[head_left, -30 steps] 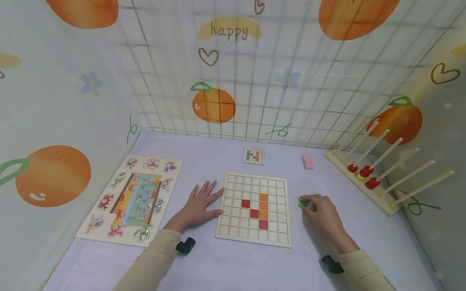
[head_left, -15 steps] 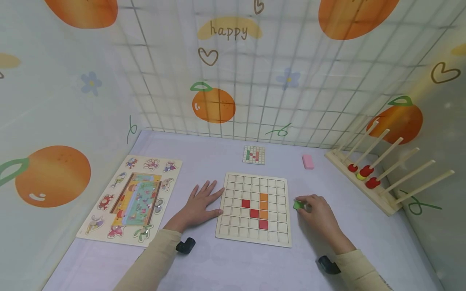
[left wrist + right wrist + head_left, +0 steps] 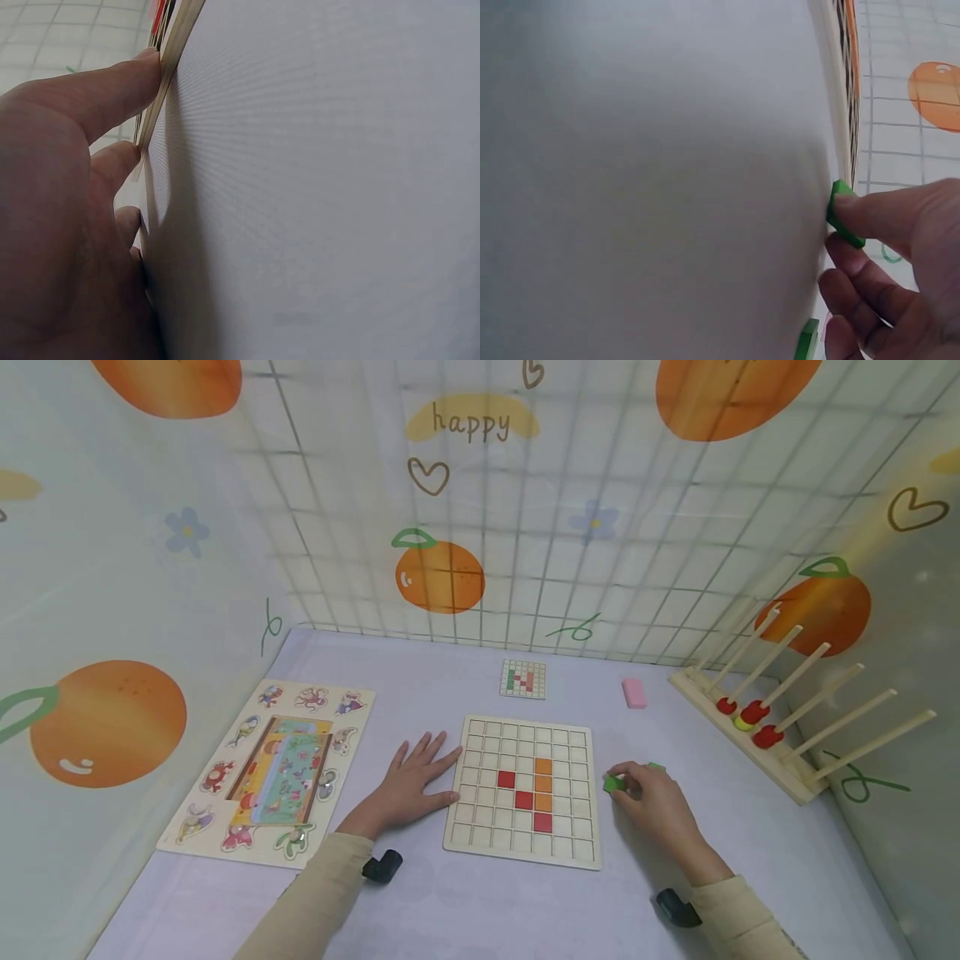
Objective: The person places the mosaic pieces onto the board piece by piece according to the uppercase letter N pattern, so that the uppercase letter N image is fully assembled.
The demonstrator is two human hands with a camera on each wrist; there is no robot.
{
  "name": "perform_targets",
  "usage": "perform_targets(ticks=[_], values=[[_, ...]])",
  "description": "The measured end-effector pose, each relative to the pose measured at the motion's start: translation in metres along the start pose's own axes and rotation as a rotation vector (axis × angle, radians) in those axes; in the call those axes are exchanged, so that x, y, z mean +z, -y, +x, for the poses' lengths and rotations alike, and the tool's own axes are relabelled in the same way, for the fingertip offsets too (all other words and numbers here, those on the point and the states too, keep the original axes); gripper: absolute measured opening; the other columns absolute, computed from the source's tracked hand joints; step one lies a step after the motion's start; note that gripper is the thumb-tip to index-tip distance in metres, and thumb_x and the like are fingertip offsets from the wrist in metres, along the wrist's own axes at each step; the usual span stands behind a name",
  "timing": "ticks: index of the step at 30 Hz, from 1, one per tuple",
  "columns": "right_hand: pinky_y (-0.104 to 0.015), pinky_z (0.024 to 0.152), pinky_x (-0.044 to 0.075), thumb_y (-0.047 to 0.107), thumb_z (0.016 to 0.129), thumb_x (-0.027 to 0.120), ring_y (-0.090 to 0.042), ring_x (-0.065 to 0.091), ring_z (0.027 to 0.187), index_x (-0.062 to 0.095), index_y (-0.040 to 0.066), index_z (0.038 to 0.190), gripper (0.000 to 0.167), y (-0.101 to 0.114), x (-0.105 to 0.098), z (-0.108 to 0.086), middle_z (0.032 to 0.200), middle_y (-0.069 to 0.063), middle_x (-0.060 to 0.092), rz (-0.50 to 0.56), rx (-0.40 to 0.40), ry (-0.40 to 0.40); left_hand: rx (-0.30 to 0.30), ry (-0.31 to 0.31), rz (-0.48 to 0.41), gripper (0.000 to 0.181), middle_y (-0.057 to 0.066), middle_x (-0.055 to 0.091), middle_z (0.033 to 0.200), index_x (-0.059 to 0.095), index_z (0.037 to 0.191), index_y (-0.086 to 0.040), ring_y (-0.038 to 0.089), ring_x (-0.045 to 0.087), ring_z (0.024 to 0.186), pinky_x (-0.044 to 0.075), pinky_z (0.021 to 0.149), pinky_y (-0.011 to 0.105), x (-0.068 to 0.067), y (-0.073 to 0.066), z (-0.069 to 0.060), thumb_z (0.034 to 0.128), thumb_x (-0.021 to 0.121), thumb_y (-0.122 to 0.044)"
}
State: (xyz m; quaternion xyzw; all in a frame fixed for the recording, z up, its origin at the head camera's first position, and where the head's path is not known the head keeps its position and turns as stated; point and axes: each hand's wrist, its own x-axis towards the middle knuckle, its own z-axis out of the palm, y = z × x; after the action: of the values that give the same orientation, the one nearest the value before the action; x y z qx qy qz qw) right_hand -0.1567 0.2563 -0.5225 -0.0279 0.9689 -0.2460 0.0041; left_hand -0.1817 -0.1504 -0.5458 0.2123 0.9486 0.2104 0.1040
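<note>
Right hand (image 3: 664, 806), fingers clamped on green tile (image 3: 612, 784), just off board (image 3: 487, 814) at three o'clock. Left hand (image 3: 411, 782), fingers spread, touches nine-o'clock edge. Tile likely light, stiff; grip opposite edges.

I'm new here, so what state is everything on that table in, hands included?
Left hand: fingers spread, touching the grid board
Right hand: pinching a green tile
Green tile: held, off the grid
Second green tile: not held
Grid board: flat, partly filled
Pattern card: face up
Pink block: lying flat
Peg rack: some pegs beaded, some bare
Puzzle board: flat, picture side up
</note>
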Motion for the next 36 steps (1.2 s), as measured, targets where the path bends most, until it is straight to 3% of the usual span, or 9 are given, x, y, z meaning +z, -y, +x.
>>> perform_targets(ticks=[15, 25, 36], values=[[-0.050, 0.081, 0.057, 0.010, 0.094, 0.072, -0.025, 0.063, 0.092, 0.072, 0.012, 0.118, 0.024, 0.002, -0.002, -0.001, 0.102, -0.009, 0.072, 0.034, 0.019, 0.031, 0.004, 0.003, 0.000, 0.078, 0.003, 0.009, 0.171, 0.031, 0.161, -0.029, 0.027, -0.001, 0.157, -0.008, 0.125, 0.053, 0.001, 0.002, 0.000, 0.0959, 0.059, -0.060], [-0.033, 0.064, 0.050, 0.010, 0.095, 0.072, -0.020, 0.061, 0.081, 0.071, 0.012, 0.119, 0.025, 0.004, -0.006, 0.000, 0.094, -0.007, 0.071, 0.059, -0.004, -0.001, -0.001, 0.006, 0.005, 0.078, 0.002, 0.009, 0.171, 0.030, 0.161, -0.030, 0.026, -0.002, 0.157, -0.008, 0.125, 0.052, 0.001, 0.003, 0.001, 0.0958, 0.058, -0.061], [-0.030, 0.060, 0.047, 0.010, 0.095, 0.073, -0.019, 0.060, 0.079, 0.072, 0.013, 0.118, 0.023, 0.014, -0.009, 0.002, 0.093, -0.005, 0.072, 0.088, -0.039, -0.018, 0.005, 0.008, 0.006, 0.077, 0.003, 0.010, 0.171, 0.031, 0.161, -0.028, 0.027, -0.001, 0.157, -0.007, 0.125, 0.054, -0.001, 0.000, 0.000, 0.0964, 0.059, -0.059]])
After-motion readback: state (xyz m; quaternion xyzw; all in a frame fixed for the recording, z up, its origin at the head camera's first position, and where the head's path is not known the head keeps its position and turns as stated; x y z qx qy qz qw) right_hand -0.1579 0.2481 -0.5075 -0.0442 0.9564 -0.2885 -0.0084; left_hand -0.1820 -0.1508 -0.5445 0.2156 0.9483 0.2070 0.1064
